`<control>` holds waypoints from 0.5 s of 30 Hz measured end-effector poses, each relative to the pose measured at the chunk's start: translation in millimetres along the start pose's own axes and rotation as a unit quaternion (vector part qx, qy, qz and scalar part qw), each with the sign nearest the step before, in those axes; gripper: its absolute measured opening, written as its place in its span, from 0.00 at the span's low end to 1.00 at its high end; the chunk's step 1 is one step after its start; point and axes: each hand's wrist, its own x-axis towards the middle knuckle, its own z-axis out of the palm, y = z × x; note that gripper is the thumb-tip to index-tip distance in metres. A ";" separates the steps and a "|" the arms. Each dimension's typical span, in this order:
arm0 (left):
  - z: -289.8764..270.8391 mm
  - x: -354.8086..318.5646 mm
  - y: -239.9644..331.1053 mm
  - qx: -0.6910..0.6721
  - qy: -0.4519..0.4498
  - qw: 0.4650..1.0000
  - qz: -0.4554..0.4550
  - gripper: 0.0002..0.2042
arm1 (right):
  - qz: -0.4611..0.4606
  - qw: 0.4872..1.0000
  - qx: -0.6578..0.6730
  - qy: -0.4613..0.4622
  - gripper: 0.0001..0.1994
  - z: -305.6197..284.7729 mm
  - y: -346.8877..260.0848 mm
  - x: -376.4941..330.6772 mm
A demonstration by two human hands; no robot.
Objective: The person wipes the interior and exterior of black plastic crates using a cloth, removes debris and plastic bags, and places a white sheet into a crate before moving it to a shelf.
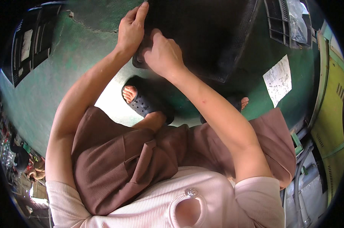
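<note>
A large black panel (206, 38) with a rounded corner and a textured border is tilted in front of me at the top of the view. At its left edge, my left hand (131, 31) is closed, with the thumb lying along the rim and the fingers wrapped out of sight behind it. My right hand (165, 53) is curled over the panel's near left corner, fingers bent and slightly blurred. Whatever lies between those fingers is too dark and small to make out.
Green floor (84, 57) with a crack surrounds my sandalled feet (143, 102). Black slatted frames (31, 41) lie at left; another (278, 21) with clear plastic sits at upper right. A marked paper sheet (279, 79) lies right. A yellow-green metal cabinet (331, 110) lines the right side.
</note>
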 end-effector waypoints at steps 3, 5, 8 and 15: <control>-3.5 1.3 -0.3 0.076 0.026 0.996 0.037 0.27 | 0.025 0.998 0.062 0.001 0.17 -0.6 8.4 17.5; -8.1 5.5 2.6 0.117 0.006 0.992 0.047 0.26 | 0.048 0.988 0.129 0.069 0.15 12.3 30.0 57.4; -3.6 8.8 -6.6 0.106 0.023 0.988 0.114 0.24 | 0.036 0.933 0.276 0.228 0.14 -9.5 34.9 116.6; -9.4 58.4 38.6 0.244 -0.035 0.962 0.114 0.27 | -0.067 0.993 0.102 0.003 0.19 -30.6 33.5 64.6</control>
